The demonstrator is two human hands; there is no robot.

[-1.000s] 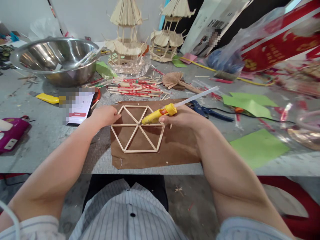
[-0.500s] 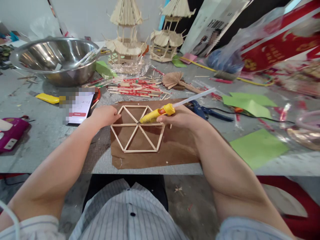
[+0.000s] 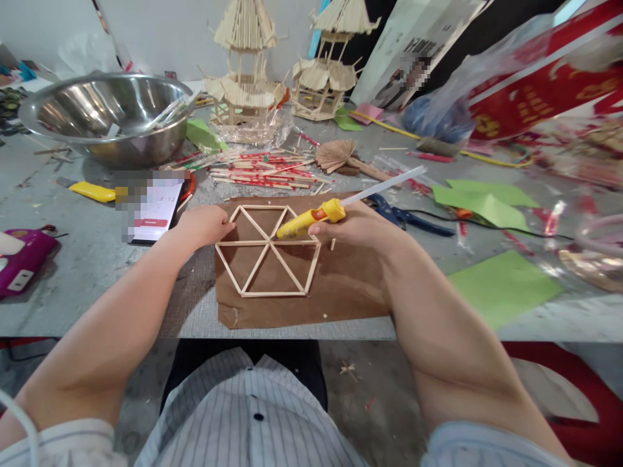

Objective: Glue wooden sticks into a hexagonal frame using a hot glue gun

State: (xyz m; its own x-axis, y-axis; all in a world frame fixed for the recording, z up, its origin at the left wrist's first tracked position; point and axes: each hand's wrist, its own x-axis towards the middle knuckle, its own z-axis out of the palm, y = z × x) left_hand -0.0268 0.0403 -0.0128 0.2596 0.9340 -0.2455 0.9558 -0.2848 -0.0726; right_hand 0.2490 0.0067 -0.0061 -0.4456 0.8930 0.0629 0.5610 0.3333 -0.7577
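A hexagon frame of thin wooden sticks (image 3: 267, 295) with spokes to its centre lies flat on a brown paper sheet (image 3: 341, 292) at the table's near edge. My left hand (image 3: 204, 224) is closed, its fingers pinching the frame's upper left corner. My right hand (image 3: 357, 227) grips a yellow glue gun (image 3: 311, 220), a clear glue stick jutting out behind it to the upper right. The gun's nozzle points down-left, close above the spokes just right of the centre.
A phone (image 3: 154, 209) lies left of the paper, a steel bowl (image 3: 109, 110) behind it. Red-wrapped chopsticks (image 3: 263, 172), two stick pagodas (image 3: 246, 71), blue pliers (image 3: 403, 217), green paper sheets (image 3: 503, 285) and a pink glue gun (image 3: 24, 259) crowd the table.
The glue gun's nozzle dipped to the frame's centre, then drew back a little to the right. My left hand has stayed on the corner.
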